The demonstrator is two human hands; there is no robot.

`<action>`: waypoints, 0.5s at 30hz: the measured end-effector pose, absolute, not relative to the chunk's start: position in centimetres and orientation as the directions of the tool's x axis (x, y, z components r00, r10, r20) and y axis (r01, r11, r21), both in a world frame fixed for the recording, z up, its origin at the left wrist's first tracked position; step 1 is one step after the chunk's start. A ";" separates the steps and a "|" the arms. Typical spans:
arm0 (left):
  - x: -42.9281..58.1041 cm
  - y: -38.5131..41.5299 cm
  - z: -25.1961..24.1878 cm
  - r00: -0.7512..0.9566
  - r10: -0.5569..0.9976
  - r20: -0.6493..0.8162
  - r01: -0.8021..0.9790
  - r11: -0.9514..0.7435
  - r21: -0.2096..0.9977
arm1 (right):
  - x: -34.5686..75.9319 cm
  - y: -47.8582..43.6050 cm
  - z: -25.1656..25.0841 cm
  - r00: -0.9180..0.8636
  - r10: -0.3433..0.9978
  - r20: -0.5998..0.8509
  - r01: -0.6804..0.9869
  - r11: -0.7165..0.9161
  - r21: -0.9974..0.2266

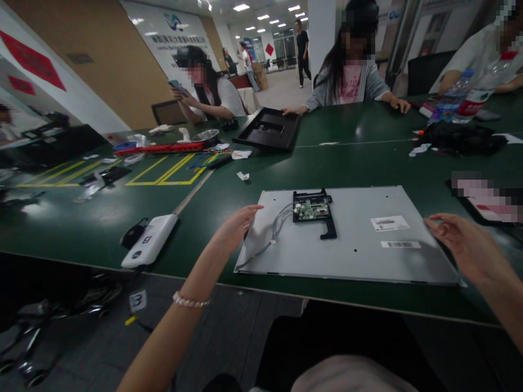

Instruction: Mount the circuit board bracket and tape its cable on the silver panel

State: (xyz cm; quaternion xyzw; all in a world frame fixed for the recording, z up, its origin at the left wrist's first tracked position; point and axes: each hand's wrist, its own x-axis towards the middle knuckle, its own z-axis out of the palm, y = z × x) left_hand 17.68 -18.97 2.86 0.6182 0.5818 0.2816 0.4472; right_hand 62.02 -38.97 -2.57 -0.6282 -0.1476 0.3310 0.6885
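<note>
A flat display panel (347, 256) lies in front of me near the table edge, its grey metal back facing up. My left hand (237, 226) grips its left edge, with the fingertips at the far left corner. My right hand (466, 242) holds the right edge, thumb and fingers bent around it; part of the grip is hidden. A green circuit board (311, 210) sits in a black plastic bracket (330, 227) on the panel's back. Thin grey cables (278, 222) run from the board to the left edge. Two white labels are stuck on the right half.
The green table (347, 160) also bears a white power bank (151, 239) at left and a phone (486, 201) at right. Across it, a person's hand (296, 110) touches a black frame (267, 129). Bottles (476, 100) stand far right, cables and tools far left.
</note>
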 end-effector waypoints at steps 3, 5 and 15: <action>18.6 -19.1 2.7 0.229 0.943 -0.243 0.301 0.169 0.938 | 62.9 -39.2 -2.4 0.739 0.645 -0.195 -0.249 -0.007 -0.968; 19.2 -19.1 2.5 0.228 0.942 -0.247 0.269 0.183 0.946 | 63.7 -39.4 -2.5 0.736 0.648 -0.194 -0.236 -0.022 -0.971; 22.5 -19.4 2.2 0.239 0.939 -0.246 0.258 0.183 0.949 | 67.1 -39.5 -3.4 0.732 0.665 -0.149 -0.097 -0.114 -0.989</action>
